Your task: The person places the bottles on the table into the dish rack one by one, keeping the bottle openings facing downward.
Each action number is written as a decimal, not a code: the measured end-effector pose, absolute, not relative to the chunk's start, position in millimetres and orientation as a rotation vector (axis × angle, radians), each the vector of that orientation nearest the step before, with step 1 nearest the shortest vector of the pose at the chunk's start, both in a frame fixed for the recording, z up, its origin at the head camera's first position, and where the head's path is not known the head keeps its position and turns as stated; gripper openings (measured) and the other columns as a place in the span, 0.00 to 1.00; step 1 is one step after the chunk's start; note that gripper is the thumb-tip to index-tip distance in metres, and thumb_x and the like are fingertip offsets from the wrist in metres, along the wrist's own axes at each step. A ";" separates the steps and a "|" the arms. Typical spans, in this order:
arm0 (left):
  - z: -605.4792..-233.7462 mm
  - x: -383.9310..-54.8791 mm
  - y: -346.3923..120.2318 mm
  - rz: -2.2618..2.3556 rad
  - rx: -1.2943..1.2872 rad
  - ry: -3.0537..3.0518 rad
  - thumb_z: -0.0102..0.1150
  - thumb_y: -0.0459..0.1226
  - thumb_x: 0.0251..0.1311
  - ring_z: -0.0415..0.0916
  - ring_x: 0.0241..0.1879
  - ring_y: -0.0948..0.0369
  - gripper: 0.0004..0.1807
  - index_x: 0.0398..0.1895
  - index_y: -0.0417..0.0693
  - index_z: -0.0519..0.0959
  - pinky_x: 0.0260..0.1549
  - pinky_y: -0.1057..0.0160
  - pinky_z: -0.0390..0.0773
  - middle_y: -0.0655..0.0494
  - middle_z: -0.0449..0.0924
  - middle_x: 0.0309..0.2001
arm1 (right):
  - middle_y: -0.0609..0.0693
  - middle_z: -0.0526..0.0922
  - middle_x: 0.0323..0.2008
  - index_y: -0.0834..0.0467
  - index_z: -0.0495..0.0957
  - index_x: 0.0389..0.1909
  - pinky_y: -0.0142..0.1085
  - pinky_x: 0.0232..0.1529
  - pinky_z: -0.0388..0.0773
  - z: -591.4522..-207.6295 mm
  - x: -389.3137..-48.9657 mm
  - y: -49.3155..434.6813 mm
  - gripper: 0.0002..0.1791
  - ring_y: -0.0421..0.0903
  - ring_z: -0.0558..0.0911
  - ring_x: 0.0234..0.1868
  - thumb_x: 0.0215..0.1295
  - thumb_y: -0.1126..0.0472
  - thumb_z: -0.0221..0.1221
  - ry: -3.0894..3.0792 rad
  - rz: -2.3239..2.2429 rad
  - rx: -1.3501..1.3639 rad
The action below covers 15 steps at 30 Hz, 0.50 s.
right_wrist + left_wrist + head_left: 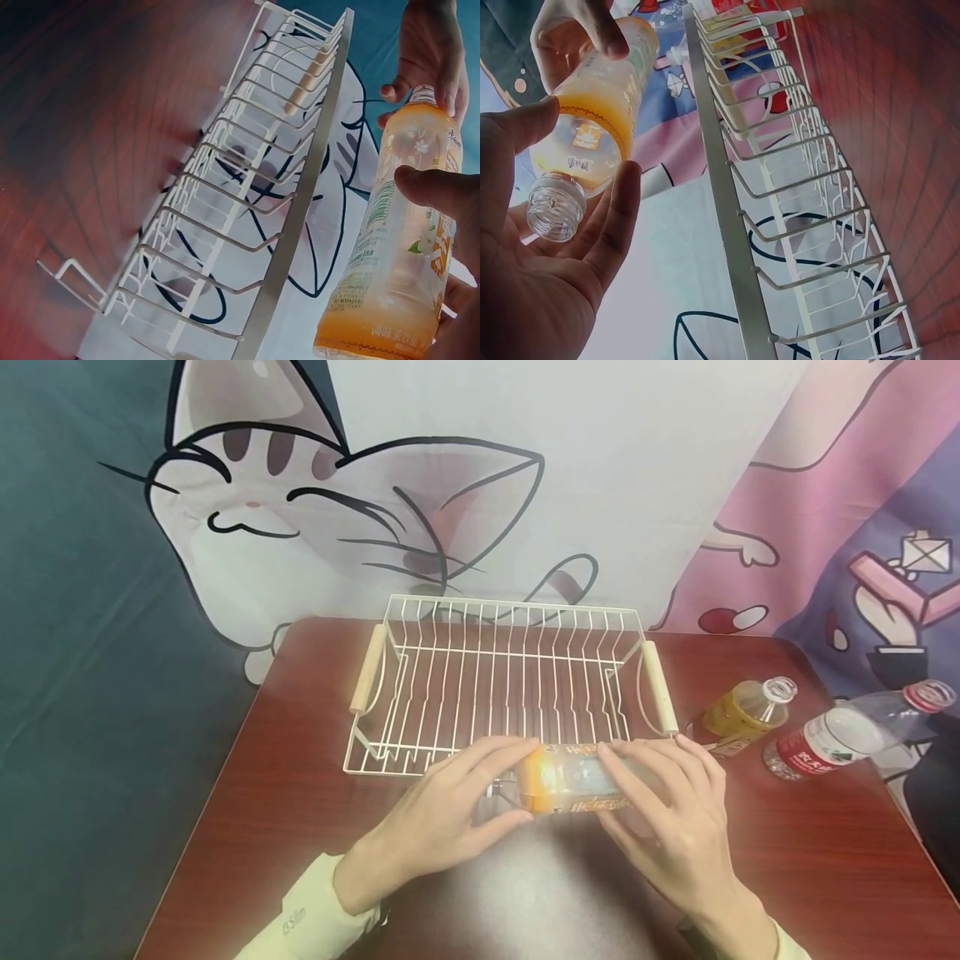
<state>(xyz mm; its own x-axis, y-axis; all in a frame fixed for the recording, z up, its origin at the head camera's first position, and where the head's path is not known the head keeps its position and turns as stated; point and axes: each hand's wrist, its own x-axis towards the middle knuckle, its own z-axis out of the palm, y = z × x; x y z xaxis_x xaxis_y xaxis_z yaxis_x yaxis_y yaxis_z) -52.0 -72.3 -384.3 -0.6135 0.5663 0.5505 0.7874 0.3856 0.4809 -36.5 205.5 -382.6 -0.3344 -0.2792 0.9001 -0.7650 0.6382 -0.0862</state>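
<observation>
An uncapped clear plastic bottle (566,781) with an orange and clear label lies sideways in the air, held by both hands just in front of a white wire dish rack. My left hand (442,814) holds its shoulder end between thumb and fingers. In the left wrist view, the open threaded neck (556,206) points out past that palm. My right hand (678,818) grips the body nearer the base, its thumb (431,187) lying across the label in the right wrist view. No liquid shows inside.
The wire dish rack (506,652) with wooden handles stands at the back of the red-brown table (247,793). On the right are a bottle with a yellow label (738,714) and a larger red-labelled bottle (821,747). A cat-print cloth (600,460) hangs behind.
</observation>
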 end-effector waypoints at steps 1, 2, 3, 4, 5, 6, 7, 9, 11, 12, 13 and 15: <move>-384.1 -51.8 -72.1 -1.067 -1.184 -2.349 0.80 0.43 0.64 0.84 0.65 0.53 0.40 0.77 0.43 0.75 0.65 0.57 0.84 0.46 0.82 0.69 | 0.65 0.89 0.46 0.65 0.90 0.52 0.48 0.81 0.61 -383.5 -37.0 205.8 0.22 0.67 0.81 0.47 0.81 0.49 0.62 -1.898 0.636 0.827; -383.9 -51.6 -71.8 -1.072 -1.181 -2.347 0.80 0.42 0.64 0.85 0.65 0.53 0.40 0.77 0.43 0.75 0.65 0.57 0.84 0.47 0.82 0.69 | 0.65 0.89 0.46 0.65 0.90 0.53 0.48 0.81 0.62 -384.4 -37.5 206.1 0.22 0.67 0.81 0.47 0.81 0.49 0.63 -1.897 0.636 0.827; -383.8 -51.4 -71.5 -1.078 -1.179 -2.343 0.80 0.42 0.63 0.85 0.64 0.53 0.40 0.77 0.43 0.75 0.64 0.57 0.84 0.47 0.82 0.69 | 0.65 0.89 0.46 0.65 0.90 0.53 0.48 0.81 0.62 -385.2 -37.9 206.4 0.22 0.67 0.82 0.47 0.81 0.49 0.63 -1.895 0.634 0.827; -383.5 -51.2 -71.3 -1.084 -1.175 -2.340 0.80 0.42 0.63 0.85 0.64 0.54 0.40 0.77 0.43 0.75 0.64 0.57 0.85 0.47 0.82 0.69 | 0.65 0.89 0.46 0.65 0.90 0.53 0.48 0.81 0.62 -385.9 -38.3 206.5 0.22 0.67 0.82 0.47 0.80 0.49 0.63 -1.893 0.633 0.828; -383.3 -51.2 -71.1 -1.086 -1.174 -2.333 0.80 0.42 0.63 0.85 0.63 0.54 0.40 0.76 0.43 0.75 0.64 0.58 0.85 0.47 0.82 0.68 | 0.65 0.90 0.46 0.65 0.90 0.53 0.48 0.80 0.63 -386.3 -38.5 206.5 0.22 0.67 0.82 0.48 0.80 0.49 0.64 -1.890 0.635 0.829; -383.1 -51.3 -71.0 -1.090 -1.172 -2.327 0.81 0.42 0.63 0.86 0.63 0.54 0.40 0.76 0.43 0.76 0.63 0.58 0.85 0.47 0.83 0.68 | 0.65 0.90 0.47 0.65 0.90 0.53 0.48 0.80 0.63 -386.5 -38.8 206.2 0.22 0.67 0.82 0.49 0.80 0.49 0.64 -1.886 0.638 0.830; -383.0 -51.5 -70.8 -1.094 -1.173 -2.315 0.81 0.41 0.62 0.86 0.63 0.54 0.40 0.76 0.42 0.76 0.63 0.58 0.85 0.47 0.83 0.67 | 0.65 0.90 0.47 0.65 0.91 0.53 0.48 0.80 0.63 -386.3 -38.8 205.8 0.22 0.66 0.83 0.50 0.80 0.49 0.65 -1.884 0.646 0.830; -383.2 -52.1 -70.9 -1.105 -1.175 -2.281 0.81 0.40 0.61 0.86 0.63 0.53 0.40 0.75 0.41 0.76 0.64 0.58 0.84 0.46 0.83 0.67 | 0.65 0.90 0.49 0.65 0.90 0.53 0.48 0.79 0.62 -384.8 -38.2 204.6 0.24 0.65 0.83 0.56 0.79 0.46 0.66 -1.885 0.684 0.823; -383.9 -53.3 -71.3 -1.124 -1.176 -2.245 0.81 0.39 0.61 0.85 0.63 0.52 0.40 0.75 0.39 0.76 0.66 0.57 0.83 0.45 0.83 0.67 | 0.67 0.89 0.53 0.66 0.90 0.54 0.49 0.80 0.62 -382.8 -37.5 202.9 0.28 0.64 0.82 0.65 0.77 0.42 0.68 -1.874 0.756 0.791; -384.5 -53.9 -71.7 -1.138 -1.173 -2.230 0.81 0.38 0.61 0.85 0.63 0.52 0.40 0.75 0.38 0.75 0.66 0.57 0.83 0.44 0.83 0.66 | 0.68 0.88 0.55 0.67 0.88 0.55 0.50 0.80 0.62 -381.8 -37.2 202.7 0.31 0.64 0.80 0.69 0.75 0.40 0.70 -1.870 0.806 0.759; -385.0 -54.5 -71.9 -1.151 -1.167 -2.212 0.81 0.37 0.60 0.85 0.63 0.51 0.40 0.75 0.38 0.75 0.67 0.56 0.83 0.44 0.83 0.66 | 0.69 0.86 0.58 0.69 0.87 0.57 0.50 0.81 0.62 -380.8 -36.8 202.9 0.36 0.62 0.78 0.72 0.72 0.38 0.72 -1.861 0.874 0.718; -386.4 -55.2 -72.8 -1.183 -1.146 -2.194 0.81 0.35 0.59 0.85 0.63 0.50 0.40 0.75 0.37 0.75 0.67 0.56 0.83 0.43 0.83 0.66 | 0.68 0.83 0.65 0.73 0.81 0.63 0.47 0.81 0.64 -380.5 -36.0 205.0 0.38 0.59 0.74 0.75 0.68 0.45 0.78 -1.818 1.154 0.648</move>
<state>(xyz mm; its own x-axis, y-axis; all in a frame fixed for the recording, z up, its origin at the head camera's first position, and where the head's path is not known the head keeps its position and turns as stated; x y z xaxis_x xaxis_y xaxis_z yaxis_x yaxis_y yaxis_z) -55.2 -72.8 -386.4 -0.5864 0.4748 0.6563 0.8092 0.3071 0.5008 -36.0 205.0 -380.5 -0.4916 0.0207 0.8706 -0.7790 0.4364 -0.4503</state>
